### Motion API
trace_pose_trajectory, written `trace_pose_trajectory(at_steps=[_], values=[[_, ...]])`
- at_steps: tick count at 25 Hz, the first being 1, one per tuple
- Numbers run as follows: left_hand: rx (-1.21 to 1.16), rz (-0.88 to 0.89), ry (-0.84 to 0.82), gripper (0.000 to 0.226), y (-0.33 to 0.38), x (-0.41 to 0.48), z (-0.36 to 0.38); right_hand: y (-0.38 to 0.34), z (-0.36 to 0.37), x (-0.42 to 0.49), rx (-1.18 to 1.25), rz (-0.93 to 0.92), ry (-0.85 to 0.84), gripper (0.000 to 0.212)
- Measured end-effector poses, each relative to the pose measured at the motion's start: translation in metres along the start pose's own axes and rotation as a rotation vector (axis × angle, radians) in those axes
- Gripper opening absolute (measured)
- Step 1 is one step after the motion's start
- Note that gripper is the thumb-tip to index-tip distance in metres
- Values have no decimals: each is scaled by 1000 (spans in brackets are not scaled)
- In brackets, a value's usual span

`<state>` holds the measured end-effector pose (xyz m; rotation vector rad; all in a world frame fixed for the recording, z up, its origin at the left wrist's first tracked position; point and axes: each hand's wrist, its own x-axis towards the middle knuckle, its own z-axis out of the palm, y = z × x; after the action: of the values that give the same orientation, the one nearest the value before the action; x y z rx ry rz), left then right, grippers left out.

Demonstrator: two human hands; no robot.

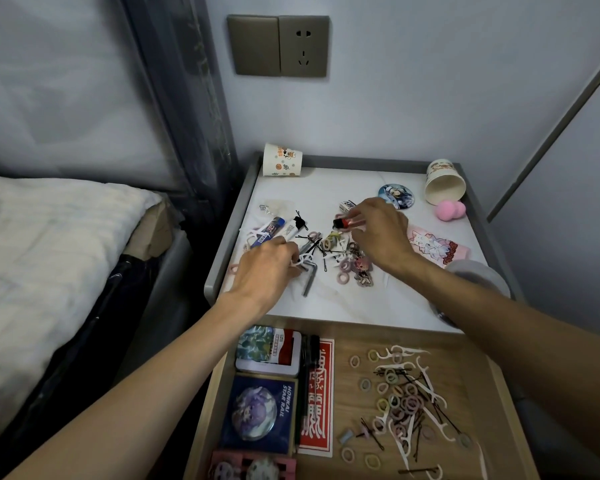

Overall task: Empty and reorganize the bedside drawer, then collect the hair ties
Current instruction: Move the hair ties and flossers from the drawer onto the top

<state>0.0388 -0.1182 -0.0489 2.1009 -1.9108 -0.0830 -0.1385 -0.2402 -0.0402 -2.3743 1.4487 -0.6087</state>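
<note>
The open wooden drawer [347, 336] lies at the bottom of the view. Its right half holds a loose heap of small pastel hair ties [400, 403], white floss picks and black bobby pins. On the white bedside table top [371, 303], my left hand [265, 268] pinches a white floss pick [300, 260] beside a metal hex key [309, 277]. My right hand [378, 233] holds a small red tube with a black cap [347, 222] over a pile of hair ties, pins and a keychain [361, 268].
Two paper cups [282, 160] [444, 183] stand and lie at the table's back. A round badge [395, 195], a pink sponge [451, 209] and a pink pouch [437, 249] are on the right. The drawer's left holds tins, a pen and a red card. The bed [49, 254] is left.
</note>
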Motion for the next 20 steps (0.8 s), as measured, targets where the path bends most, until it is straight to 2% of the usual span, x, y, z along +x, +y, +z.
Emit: trace_pose_trajectory(at_steps=[3, 6, 9, 12, 14, 16, 17, 19, 20], values=[[-10, -7, 10, 20, -7, -5, 9, -11, -15, -39, 73, -116, -153, 32], [-22, 19, 12, 30, -15, -12, 10, -19, -28, -77, 63, -196, -187, 25], [-5, 31, 52, 38, -2, -22, -1, -18, -46, -117, 140, -208, -209, 24], [-51, 149, 129, 29, 33, -51, -11, 8, -52, -172, 96, -170, -414, 27], [-112, 344, -61, 26, 63, -81, 1, 37, -52, -208, -112, -56, -644, 48], [-48, 501, -360, 44, 89, -107, 29, 67, -47, -237, -407, 50, -837, 78], [19, 521, -494, 58, 98, -117, 45, 76, -43, -248, -546, 63, -893, 81], [131, 474, -698, 83, 106, -130, 70, 81, -30, -261, -727, 43, -880, 65], [158, 442, -769, 88, 111, -135, 78, 82, -23, -265, -764, 39, -865, 58]])
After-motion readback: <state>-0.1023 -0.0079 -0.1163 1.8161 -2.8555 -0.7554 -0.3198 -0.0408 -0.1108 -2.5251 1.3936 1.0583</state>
